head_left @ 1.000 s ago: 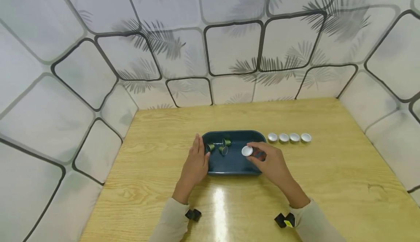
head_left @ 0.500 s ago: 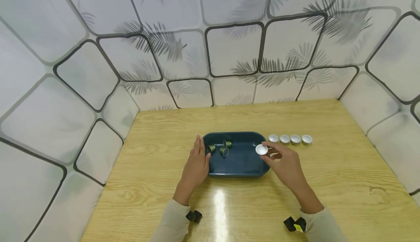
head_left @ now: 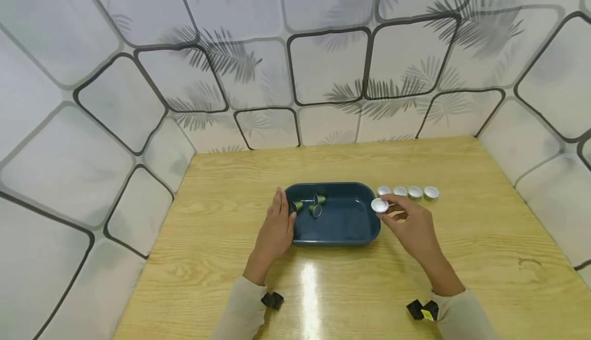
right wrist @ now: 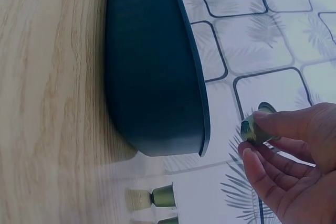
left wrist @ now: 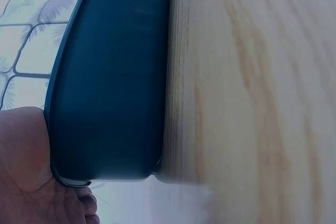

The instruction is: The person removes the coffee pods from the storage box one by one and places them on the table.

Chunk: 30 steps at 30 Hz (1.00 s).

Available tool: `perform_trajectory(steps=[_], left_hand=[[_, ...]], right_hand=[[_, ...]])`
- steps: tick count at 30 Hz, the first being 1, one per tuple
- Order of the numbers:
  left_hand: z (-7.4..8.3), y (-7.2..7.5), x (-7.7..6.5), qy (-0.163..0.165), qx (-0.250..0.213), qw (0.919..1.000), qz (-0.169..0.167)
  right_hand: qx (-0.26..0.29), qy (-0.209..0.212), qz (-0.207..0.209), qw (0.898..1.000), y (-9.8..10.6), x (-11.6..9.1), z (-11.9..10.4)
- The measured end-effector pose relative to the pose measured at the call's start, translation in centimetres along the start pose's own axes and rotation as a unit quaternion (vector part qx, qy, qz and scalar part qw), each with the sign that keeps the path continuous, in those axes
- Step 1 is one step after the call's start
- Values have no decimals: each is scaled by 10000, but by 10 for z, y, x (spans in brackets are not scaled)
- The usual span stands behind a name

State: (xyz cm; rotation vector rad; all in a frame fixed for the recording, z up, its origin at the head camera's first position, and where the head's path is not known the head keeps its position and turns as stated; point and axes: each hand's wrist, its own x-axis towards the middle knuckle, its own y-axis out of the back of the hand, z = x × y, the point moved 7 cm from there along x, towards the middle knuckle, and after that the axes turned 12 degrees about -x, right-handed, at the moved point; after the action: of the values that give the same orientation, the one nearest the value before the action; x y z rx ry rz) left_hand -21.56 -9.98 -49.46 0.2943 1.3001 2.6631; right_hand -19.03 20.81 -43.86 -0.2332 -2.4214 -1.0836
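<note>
My right hand (head_left: pixel 413 227) pinches a coffee capsule (head_left: pixel 379 205) between thumb and fingers, silver lid up, above the right rim of a dark blue tray (head_left: pixel 346 230). The right wrist view shows this capsule's green body (right wrist: pixel 253 131) in the fingers, apart from the tray wall. At the tray's left side, my left hand (head_left: pixel 274 227) rests with its fingers straight along the rim and the thumb touching the edge. Inside the tray's left part lie 3 green capsules (head_left: pixel 316 210). The left wrist view has the palm (left wrist: pixel 23 150) against the tray's end.
Several silver-lidded capsules (head_left: pixel 415 193) stand in a row right of the tray's far corner, behind my right hand. The wooden table (head_left: pixel 221 191) meets patterned fabric walls (head_left: pixel 330 68) at its back and sides.
The right hand has moved right with the pinched capsule, from over the tray's interior to its right rim. My left hand has stayed against the tray.
</note>
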Motion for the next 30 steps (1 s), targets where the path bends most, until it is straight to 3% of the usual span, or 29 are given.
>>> perform_trajectory(steps=[13,23,30], left_hand=[[0,1,0,-40,-103,9999,3],[1,2,0,-16,-115,9999,-90],[1,2,0,31,-197,9997,-121]], right_hand=[[-320,-332,-159,9988,-5,5,23],[-68,-559,-410,9976,-11,9,38],[-700,-587,-893,9918,-17,12,46]])
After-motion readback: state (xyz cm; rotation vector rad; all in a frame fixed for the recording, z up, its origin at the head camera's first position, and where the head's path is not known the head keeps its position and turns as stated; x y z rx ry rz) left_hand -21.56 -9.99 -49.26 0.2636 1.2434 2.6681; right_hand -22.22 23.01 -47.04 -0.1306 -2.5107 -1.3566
